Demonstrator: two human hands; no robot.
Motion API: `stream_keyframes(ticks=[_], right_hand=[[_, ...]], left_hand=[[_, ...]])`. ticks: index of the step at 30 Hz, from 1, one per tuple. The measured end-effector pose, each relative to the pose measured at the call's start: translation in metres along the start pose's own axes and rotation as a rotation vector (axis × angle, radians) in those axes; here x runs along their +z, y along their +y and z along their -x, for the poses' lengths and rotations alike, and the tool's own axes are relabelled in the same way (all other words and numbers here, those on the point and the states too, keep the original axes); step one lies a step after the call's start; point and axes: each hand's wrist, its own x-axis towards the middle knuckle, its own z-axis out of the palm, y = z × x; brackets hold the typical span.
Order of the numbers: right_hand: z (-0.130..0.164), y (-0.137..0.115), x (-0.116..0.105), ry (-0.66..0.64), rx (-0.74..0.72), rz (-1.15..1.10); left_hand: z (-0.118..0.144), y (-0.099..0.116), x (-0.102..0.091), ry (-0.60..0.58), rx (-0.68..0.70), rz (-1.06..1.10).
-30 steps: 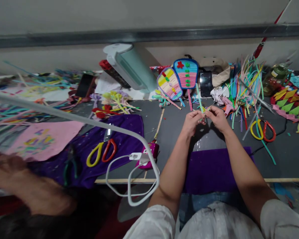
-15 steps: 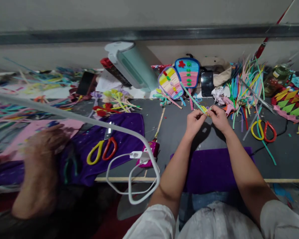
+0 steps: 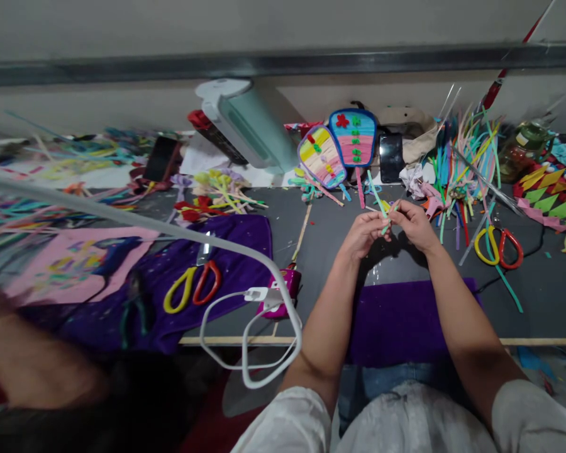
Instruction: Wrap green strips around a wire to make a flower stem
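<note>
The person's left hand (image 3: 364, 234) and right hand (image 3: 411, 224) met above the middle of the dark worktop (image 3: 538, 296), toward its far edge, fingertips of both pinched narrow on a thin green strip (image 3: 376, 196) that slanted up and away from them. A small yellowish bit sat where the fingers joined, too small to make out. It looked to me like a twisting or joining step on the strip, partway through; the next move would seem to call for a firm pinch from one hand while the other worked the free end. A purple cloth (image 3: 400, 321) lay at the near edge below the wrists. Scissors (image 3: 497, 246) rested to the right, a second pair of scissors (image 3: 191, 289) to the left, and two striped paddle fans (image 3: 342, 148) leaned at the far edge.
</note>
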Motion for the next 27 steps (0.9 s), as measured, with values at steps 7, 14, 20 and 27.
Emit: stream_keyframes(ticks=[7,14,20,27], right_hand=[[-0.001,0.012,-0.002,0.145,0.042,0.232],[0.000,0.019,-0.005,0.169,0.084,0.394],[-0.002,0.017,-0.005,0.121,0.049,0.237],[0.001,0.005,0.002,0.054,0.084,-0.020]], left_hand=[[0.000,-0.002,0.006,0.233,0.435,-0.531],[0.000,-0.005,0.010,0.280,0.550,-0.806],[-0.002,-0.004,0.006,0.173,0.269,-0.410],[0.000,-0.001,0.004,0.008,-0.035,0.024]])
